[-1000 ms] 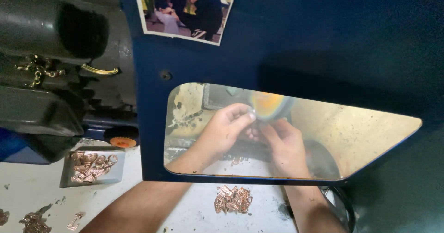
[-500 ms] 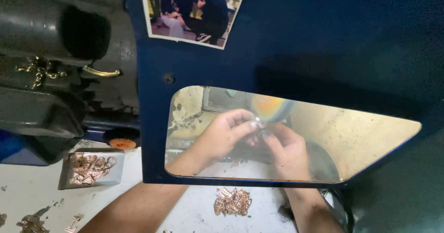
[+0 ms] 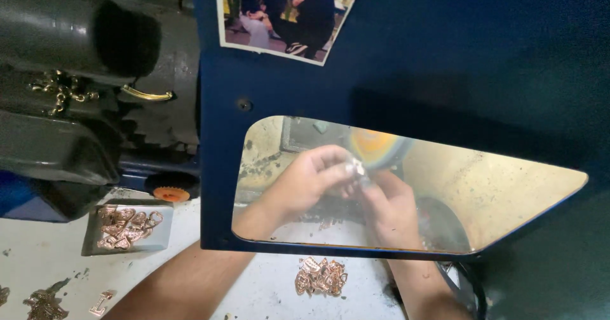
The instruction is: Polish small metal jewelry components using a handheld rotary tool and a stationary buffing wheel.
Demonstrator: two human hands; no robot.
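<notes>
Item: small shiny metal piece (image 3: 356, 166), being pinched between the fingers of the left hand (image 3: 305, 183) and right hand (image 3: 391, 209), clamped together on it. Just beyond the fingertips, an orange buffing wheel (image 3: 375, 145) is blurring; polishing appears underway, calling for steady pressure. Blue guard panel (image 3: 413, 59) is framing the view; wrists hidden. Nearer: copper-coloured pieces (image 3: 321, 275), tray (image 3: 159, 234).

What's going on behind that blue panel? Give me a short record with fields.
left hand: behind the window, pinching a small shiny metal piece
right hand: grip on the same piece from below
wheel: orange wheel just above the piece; contact unclear
guard: blue panel with clear window
bench: pile of copper-coloured pieces; tray of more at left
</notes>
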